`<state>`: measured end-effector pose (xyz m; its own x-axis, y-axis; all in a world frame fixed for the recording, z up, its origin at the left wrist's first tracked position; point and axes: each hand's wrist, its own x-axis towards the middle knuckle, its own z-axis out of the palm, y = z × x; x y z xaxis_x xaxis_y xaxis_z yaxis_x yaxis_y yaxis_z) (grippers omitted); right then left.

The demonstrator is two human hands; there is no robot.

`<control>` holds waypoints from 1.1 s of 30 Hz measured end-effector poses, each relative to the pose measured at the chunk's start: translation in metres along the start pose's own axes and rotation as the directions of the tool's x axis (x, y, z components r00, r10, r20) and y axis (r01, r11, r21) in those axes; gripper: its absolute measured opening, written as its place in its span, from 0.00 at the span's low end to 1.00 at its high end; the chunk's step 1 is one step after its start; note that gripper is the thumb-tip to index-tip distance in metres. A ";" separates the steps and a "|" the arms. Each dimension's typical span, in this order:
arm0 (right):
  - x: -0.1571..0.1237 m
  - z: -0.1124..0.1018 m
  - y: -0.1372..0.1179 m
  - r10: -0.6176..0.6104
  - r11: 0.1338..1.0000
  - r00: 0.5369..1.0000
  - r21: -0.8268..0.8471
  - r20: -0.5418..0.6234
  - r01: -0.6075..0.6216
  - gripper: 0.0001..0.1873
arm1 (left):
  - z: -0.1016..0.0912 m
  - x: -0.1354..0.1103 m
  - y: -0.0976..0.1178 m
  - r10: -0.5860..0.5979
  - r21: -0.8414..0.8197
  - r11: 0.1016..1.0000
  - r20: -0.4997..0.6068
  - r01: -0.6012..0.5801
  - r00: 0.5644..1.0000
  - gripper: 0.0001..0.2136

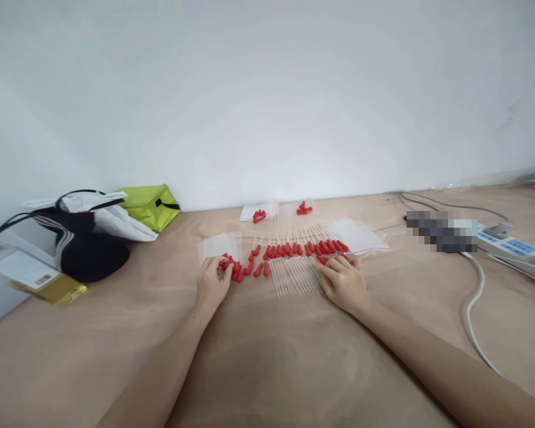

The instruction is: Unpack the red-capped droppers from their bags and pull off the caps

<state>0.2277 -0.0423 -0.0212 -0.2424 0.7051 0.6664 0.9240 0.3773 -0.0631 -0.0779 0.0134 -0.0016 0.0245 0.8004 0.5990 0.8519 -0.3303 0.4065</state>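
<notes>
My left hand is closed at the left heap, thumb and fingers pinched around a small red bulb-shaped piece. More red pieces lie against its fingertips. Over the right end of the row, my right hand has its fingers bent down and together; what they grip is hidden. A red piece shows by its fingertips. Between the hands runs a row of red pieces. Thin, clear sticks lie side by side in front of that row, and similar sticks lie behind it.
Clear plastic bags lie at the right, with another bag at the left. Two small red piles rest near the wall. Bags and a black cap stand far left; a power strip and cables lie right.
</notes>
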 end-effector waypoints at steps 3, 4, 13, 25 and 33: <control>0.001 -0.001 -0.001 -0.005 1.000 1.000 0.012 0.007 0.005 0.11 | -0.002 -0.001 0.003 0.035 0.029 0.999 -0.029 -0.034 0.999 0.08; 0.001 -0.002 -0.002 -0.008 1.000 1.000 0.014 0.011 0.008 0.10 | -0.003 -0.001 0.005 0.060 0.049 0.997 -0.044 -0.057 0.997 0.08; 0.003 -0.006 -0.006 -0.031 0.999 0.998 0.034 0.046 0.029 0.13 | 0.001 0.015 0.029 0.034 0.306 0.950 0.108 -0.066 0.994 0.11; 0.003 -0.008 -0.007 -0.018 0.999 0.995 0.036 0.099 0.015 0.13 | 0.018 0.035 0.043 -0.195 0.321 0.941 0.249 0.109 0.949 0.12; 0.002 -0.007 -0.005 -0.025 0.998 0.999 0.050 0.035 0.023 0.14 | 0.021 0.037 0.039 -0.233 0.309 0.937 0.201 0.164 0.951 0.11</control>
<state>0.2248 -0.0473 -0.0144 -0.2756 0.7164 0.6409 0.9020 0.4232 -0.0852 -0.0329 0.0409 0.0221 -0.0703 0.9391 0.3365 0.9638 -0.0230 0.2656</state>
